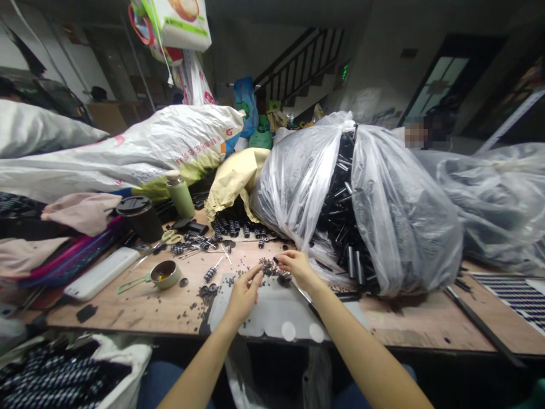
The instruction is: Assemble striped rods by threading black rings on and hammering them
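Observation:
My left hand (pixel 246 292) is over the left part of a grey sheet (pixel 272 319), its fingers drawn together; whatever they may hold is too small to make out. My right hand (pixel 300 268) pinches a small black piece (pixel 276 259) between thumb and fingertips. Both hands are beside a heap of tiny dark parts (pixel 268 267) at the back edge of the sheet. Under my right hand are a dark round part (pixel 284 279) and a thin metal rod (pixel 302 292), apparently lying on the sheet.
A large clear plastic bag (pixel 395 210) of black tubes bulges on the right. Behind the heap, striped black rollers (pixel 234 227) spill from a yellow paper bag (pixel 238 176). Leftward are a small cup (pixel 166 274), scissors (pixel 171 237), a green bottle (pixel 181 196) and a dark tumbler (pixel 140 218).

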A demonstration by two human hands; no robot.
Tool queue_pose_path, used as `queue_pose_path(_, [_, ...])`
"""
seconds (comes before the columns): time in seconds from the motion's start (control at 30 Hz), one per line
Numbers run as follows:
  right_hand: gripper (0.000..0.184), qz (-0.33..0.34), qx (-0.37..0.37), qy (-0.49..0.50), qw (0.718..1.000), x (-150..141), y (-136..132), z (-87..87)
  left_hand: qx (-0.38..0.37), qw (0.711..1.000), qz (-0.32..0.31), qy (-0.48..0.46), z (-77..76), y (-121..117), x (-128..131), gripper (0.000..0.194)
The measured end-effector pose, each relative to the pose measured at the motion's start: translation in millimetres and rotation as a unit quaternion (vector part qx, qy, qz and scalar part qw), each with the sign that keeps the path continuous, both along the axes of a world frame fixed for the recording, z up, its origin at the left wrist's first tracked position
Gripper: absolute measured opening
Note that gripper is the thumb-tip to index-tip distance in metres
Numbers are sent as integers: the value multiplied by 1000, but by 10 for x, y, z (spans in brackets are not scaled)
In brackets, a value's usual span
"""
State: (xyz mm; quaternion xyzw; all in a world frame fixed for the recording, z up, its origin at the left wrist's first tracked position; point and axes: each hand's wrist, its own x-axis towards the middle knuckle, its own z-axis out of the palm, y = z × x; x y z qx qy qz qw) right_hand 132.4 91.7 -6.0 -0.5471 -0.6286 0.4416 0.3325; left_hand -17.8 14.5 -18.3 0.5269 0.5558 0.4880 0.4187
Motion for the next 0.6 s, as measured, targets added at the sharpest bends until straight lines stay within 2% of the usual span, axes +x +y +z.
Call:
queue_pose_path(0.17, [31,37,-71,143,987,-176,-331,91,97,992,7,82,60,-108,2,34])
queue_pose_path(0.3, [35,48,-66,191,978,-184,-414,134,128,981,-4,148,51,-171,-30,32])
queue_pose_path(0.43, [27,62,-14,169,984,-209,-504,176,133,976,8,170,-21,-201,-22,33])
queue_pose_path(0.53, [24,77,28,138,987,-203,-624,220,132,982,23,136,-77,-213,20,35])
queue_pose_path(0.6, [26,74,87,39,993,-87,-672,242,116,989,24,93,-116,-230,38,35])
